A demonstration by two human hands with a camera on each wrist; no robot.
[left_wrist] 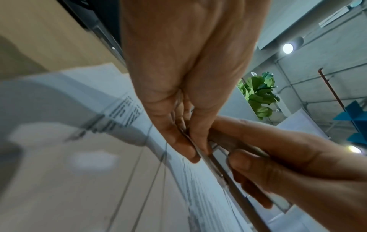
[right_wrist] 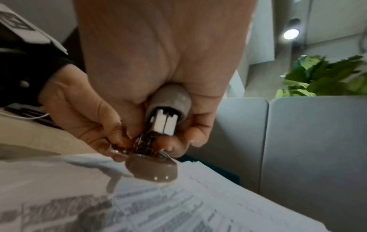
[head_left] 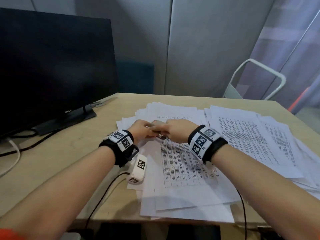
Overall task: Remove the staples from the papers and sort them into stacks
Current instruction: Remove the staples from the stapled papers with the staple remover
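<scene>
Grey-brown plastic stapler [right_wrist: 158, 141] with metal innards, hinged open, lower base resting on white printed paper sheets [head_left: 181, 167]. More loose printed stacks [head_left: 251, 135] spread beside.

The head view looks forward and down from above the near table [head_left: 69, 153] edge. Each wrist view looks close along its palm, upward past the fingers [left_wrist: 178, 141]. All three share the meeting hands over the papers [head_left: 181, 170].
</scene>
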